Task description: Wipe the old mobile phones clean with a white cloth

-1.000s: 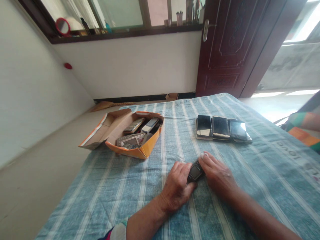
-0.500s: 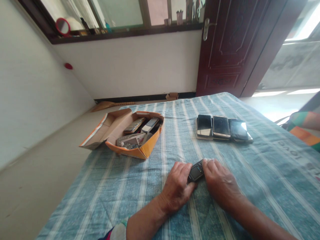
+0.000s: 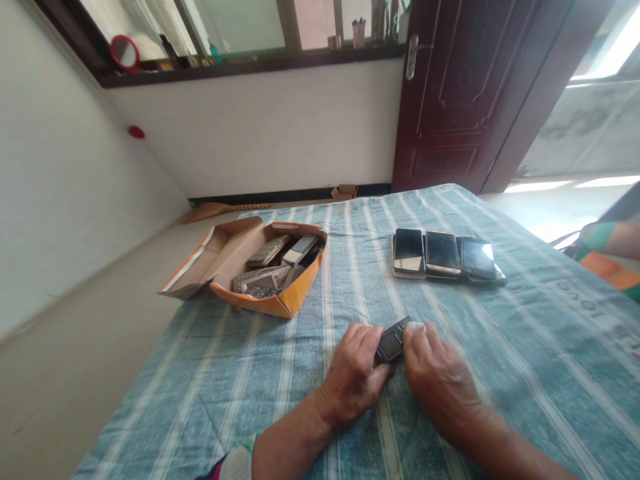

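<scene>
A small dark keypad phone (image 3: 391, 343) lies tilted just above the striped bed cover, its screen and keys facing up. My left hand (image 3: 356, 363) is closed round its left end, with the thumb along the near edge. Over the phone's right end, my right hand (image 3: 436, 363) is closed on a white tissue (image 3: 416, 327), only part of which shows between the fingers. The fingertips of that hand touch the phone's keypad end or lie right beside it; which one is hidden.
Left of centre, an open orange cardboard box (image 3: 293, 300) holds several old phones (image 3: 267, 252). Back right, smartphones lie in three side-by-side stacks, with a black phone (image 3: 409, 251) on the left one. Blue striped cloth (image 3: 200, 380) covers the bed.
My right hand has shifted slightly down and turned, so the white tissue and more of the keypad now show. The left hand keeps its hold on the phone.
</scene>
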Demonstrator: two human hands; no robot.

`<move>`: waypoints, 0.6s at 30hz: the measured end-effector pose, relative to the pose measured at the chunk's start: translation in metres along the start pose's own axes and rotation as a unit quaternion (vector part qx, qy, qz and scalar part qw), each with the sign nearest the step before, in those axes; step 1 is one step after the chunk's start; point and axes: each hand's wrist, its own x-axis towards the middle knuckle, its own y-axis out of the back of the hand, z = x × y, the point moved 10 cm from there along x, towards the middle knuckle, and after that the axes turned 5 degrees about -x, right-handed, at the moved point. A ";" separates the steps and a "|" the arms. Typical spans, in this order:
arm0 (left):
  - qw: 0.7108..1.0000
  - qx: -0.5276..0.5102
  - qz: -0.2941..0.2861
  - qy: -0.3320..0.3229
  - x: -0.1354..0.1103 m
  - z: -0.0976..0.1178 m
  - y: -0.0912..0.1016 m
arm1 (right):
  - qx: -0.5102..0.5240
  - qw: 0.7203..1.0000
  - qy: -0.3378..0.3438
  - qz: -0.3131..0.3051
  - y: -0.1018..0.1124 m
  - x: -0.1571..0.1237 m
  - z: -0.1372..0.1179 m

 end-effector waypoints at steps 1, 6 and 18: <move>1.000 0.000 0.001 0.001 0.000 -0.001 0.000 | -0.001 1.000 0.001 0.002 0.001 -0.001 -0.001; 1.000 0.005 0.004 0.001 0.000 -0.002 -0.001 | 0.020 0.999 0.018 0.020 0.007 -0.005 -0.010; 1.000 0.001 0.010 -0.008 0.000 0.001 0.001 | 0.186 0.976 0.073 0.083 0.021 -0.003 -0.018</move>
